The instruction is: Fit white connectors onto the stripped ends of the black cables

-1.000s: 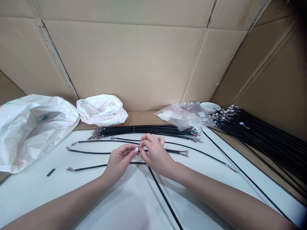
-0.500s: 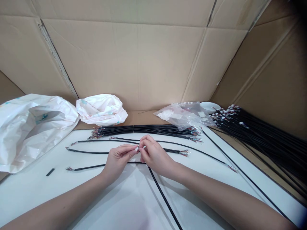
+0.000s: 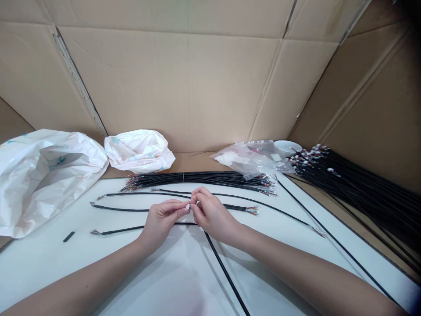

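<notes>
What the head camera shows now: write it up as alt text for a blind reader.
A left hand and right hand close together, a small white piece in the left grip, above a white table with loose black cables. Behind lie a cable bundle and crumpled white bags; more cables are piled at right.

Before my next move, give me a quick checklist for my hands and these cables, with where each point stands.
1. Small white piece pinched in left hand: ok.
2. Right hand brought up to that piece: ok.
3. Wires properly seated in it: cannot tell, too small and partly covered by fingers.
4. Area under the hands free of loose cables: not ok, some pass beneath them.
5. Tied cable bundle held together by its tie: ok.
6. Short black strip lying away from both hands: ok.
</notes>
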`<state>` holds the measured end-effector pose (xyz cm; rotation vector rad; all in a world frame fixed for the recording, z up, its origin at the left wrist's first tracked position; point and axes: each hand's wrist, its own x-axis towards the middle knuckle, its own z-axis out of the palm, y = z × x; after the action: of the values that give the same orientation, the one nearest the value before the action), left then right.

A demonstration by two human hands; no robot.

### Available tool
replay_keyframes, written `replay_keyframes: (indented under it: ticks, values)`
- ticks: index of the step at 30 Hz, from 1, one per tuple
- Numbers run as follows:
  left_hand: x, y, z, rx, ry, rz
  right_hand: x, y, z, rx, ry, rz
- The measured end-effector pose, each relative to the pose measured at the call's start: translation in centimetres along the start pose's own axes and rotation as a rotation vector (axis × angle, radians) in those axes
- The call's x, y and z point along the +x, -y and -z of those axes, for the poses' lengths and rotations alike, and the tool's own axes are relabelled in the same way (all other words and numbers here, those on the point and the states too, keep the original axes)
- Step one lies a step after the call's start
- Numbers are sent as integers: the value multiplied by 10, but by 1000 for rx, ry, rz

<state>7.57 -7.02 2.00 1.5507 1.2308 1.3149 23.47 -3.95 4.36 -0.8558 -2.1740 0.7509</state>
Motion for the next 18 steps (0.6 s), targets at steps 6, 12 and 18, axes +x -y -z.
replay_keyframes:
  ticks: [6,12,18]
  values:
    - [2,3,-3,-137,-12,124,4,2,9,-85,59,1]
    - [2,3,-3,-169,-8,173,5,2,15,-180,118,65]
    - [1,1,-4,-136,22,160,4,3,15,-229,140,67]
